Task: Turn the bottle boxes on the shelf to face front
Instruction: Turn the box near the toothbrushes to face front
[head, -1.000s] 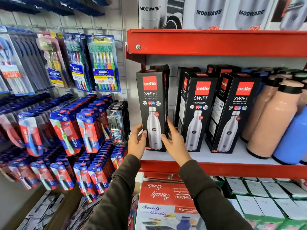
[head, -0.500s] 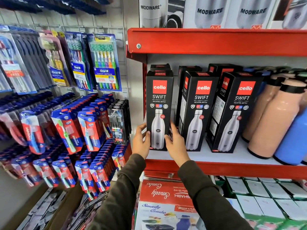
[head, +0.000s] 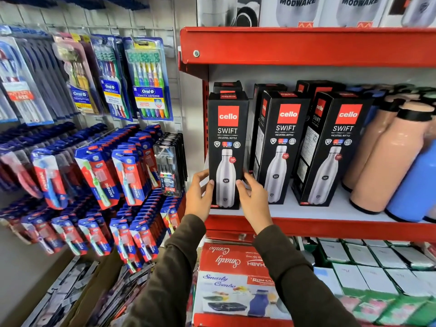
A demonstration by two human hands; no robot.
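Observation:
Three black Cello Swift bottle boxes stand in the front row on the red shelf (head: pixel 330 226). The left box (head: pixel 227 138) shows its front face squarely and stands upright at the shelf's left end. My left hand (head: pixel 198 197) grips its lower left edge and my right hand (head: pixel 253 201) grips its lower right edge. The middle box (head: pixel 280 147) and the right box (head: pixel 330 149) stand turned slightly, each with a side panel showing. More black boxes stand behind them, mostly hidden.
Peach bottles (head: pixel 387 161) and a blue bottle (head: pixel 415 185) stand on the shelf's right. Toothbrush packs (head: pixel 146 79) hang on the wall grid to the left. A red shelf (head: pixel 306 46) with Modware boxes is above. Combo boxes (head: pixel 231 279) lie below.
The left box has been turned from an angled pose to face front and set further back on the shelf. Both hands stayed on its lower edges.

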